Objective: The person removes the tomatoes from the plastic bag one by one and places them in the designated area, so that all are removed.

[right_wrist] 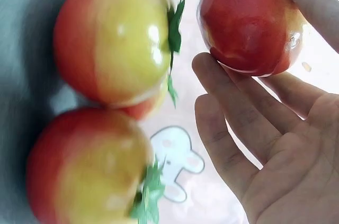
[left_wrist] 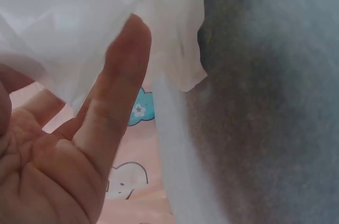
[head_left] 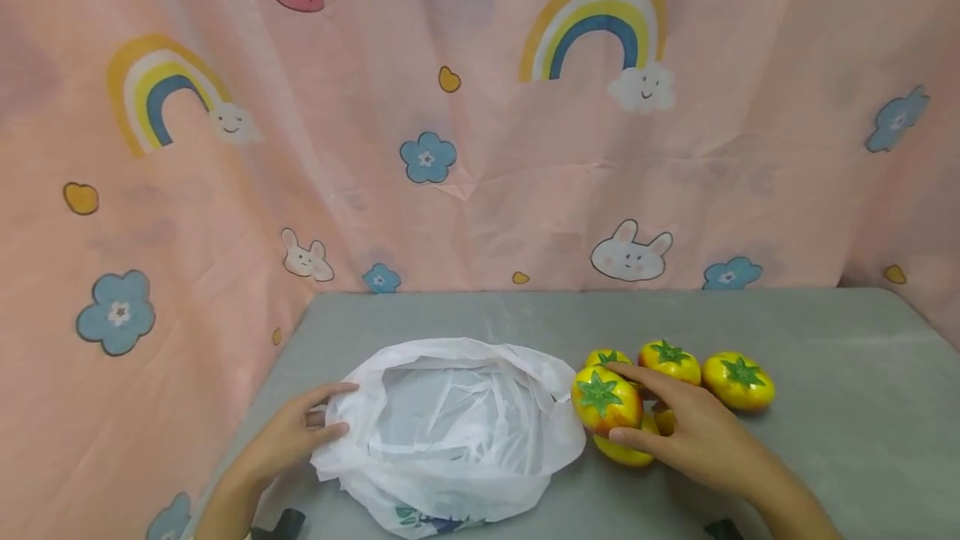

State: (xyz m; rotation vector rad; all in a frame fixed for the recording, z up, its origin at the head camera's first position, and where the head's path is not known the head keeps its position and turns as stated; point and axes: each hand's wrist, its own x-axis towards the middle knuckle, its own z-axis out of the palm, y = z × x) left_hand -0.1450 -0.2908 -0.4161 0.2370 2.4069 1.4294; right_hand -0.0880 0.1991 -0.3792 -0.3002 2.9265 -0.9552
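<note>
A white plastic bag (head_left: 450, 486) lies with its mouth wide open, facing up. At its left rim my left hand (head_left: 288, 432) grips the thin plastic with thumb and fingers; the left wrist view shows the film (left_wrist: 164, 38) around the fingers. My right hand (head_left: 701, 432) holds a yellow-and-red tomato (head_left: 606, 401) with a green star-shaped top, between thumb and fingertips, close to the bag's right rim. In the right wrist view this tomato (right_wrist: 251, 20) shows its red underside, raised at the fingertips.
Several more tomatoes lie on the grey table (head_left: 840, 440): one at the far right (head_left: 738, 382), another behind the hand (head_left: 670, 362), others partly hidden around the held one. A pink printed curtain (head_left: 480, 215) hangs behind and to the left.
</note>
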